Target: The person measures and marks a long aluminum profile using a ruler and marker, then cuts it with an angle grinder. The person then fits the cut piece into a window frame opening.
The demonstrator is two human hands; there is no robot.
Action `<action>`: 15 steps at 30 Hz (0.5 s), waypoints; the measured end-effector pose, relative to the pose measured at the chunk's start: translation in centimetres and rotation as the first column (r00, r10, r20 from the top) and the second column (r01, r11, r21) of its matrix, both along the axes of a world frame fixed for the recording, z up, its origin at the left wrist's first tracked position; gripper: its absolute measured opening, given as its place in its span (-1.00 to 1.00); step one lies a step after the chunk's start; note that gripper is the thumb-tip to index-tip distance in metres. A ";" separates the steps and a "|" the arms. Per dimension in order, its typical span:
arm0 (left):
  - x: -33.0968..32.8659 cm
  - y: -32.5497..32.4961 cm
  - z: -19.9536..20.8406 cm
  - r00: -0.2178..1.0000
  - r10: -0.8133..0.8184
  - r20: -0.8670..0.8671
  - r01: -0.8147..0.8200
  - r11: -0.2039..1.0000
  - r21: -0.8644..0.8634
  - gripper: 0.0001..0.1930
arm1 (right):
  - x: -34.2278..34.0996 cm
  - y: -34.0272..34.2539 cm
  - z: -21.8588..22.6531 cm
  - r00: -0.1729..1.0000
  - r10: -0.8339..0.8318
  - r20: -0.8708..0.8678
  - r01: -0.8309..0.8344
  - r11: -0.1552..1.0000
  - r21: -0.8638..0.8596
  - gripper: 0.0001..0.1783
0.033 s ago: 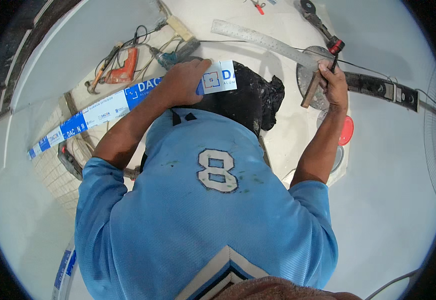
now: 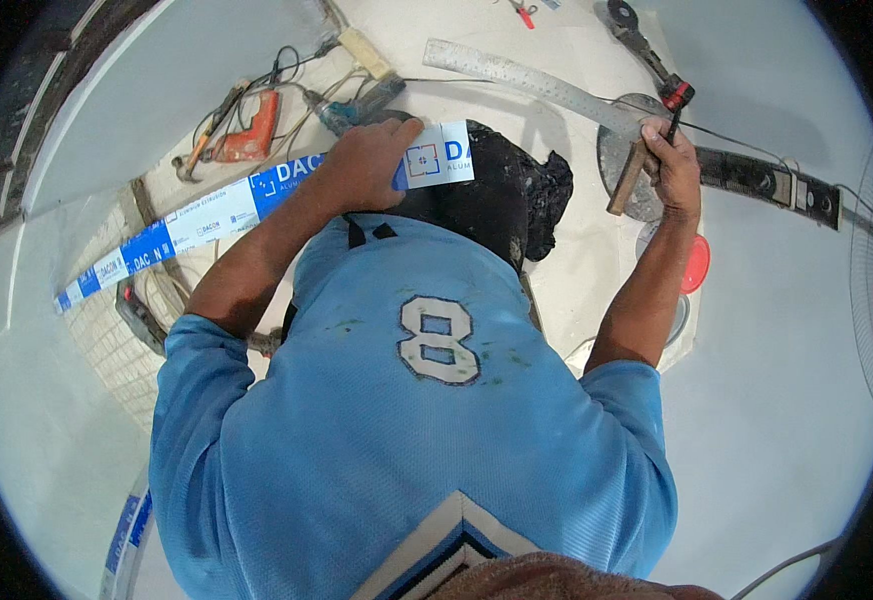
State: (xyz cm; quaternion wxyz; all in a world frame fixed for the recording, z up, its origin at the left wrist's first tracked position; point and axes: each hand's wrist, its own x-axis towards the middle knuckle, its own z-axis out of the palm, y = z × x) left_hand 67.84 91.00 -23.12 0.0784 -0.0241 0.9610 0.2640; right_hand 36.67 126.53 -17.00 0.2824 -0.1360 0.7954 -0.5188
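Your left hand (image 2: 369, 165) has its fingers closed over a long blue-and-white strip (image 2: 242, 207), gripping it close to its right end; the palm side is hidden. The strip slants from that end down to the far left, passing beyond your bent left forearm, which reaches up and inward with the back of the hand toward the camera.

Your right hand (image 2: 672, 168) has its fingers pinched together at the corner of an L-shaped square, whose pale metal blade (image 2: 527, 76) points up and left while its brown stock (image 2: 625, 182) hangs down and left. A thin, dark pen-like tool (image 2: 673, 128) sticks up from the same fingers. That forearm rises steeply with the wrist nearly straight, the hand beside a round grey disc (image 2: 612, 155) in view, well apart from your left hand. An orange power tool (image 2: 252, 132) lies beyond your left forearm.
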 end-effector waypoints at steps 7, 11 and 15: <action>1.6 -0.8 0.3 0.999 0.008 0.041 -0.009 1.000 0.023 -0.15 | -0.2 -2.7 -1.7 0.982 0.069 0.173 -0.030 0.976 -0.217 -0.73; 1.9 -0.2 -2.3 0.997 0.054 -0.063 -0.053 0.998 0.019 -0.16 | 1.6 -4.3 -3.9 0.945 0.107 0.308 0.031 0.910 -0.413 -0.74; 2.5 0.2 -2.9 0.989 0.139 -0.040 -0.134 0.985 0.107 -0.05 | 5.2 -5.5 -6.2 0.850 0.094 0.519 0.228 0.822 -0.522 -0.71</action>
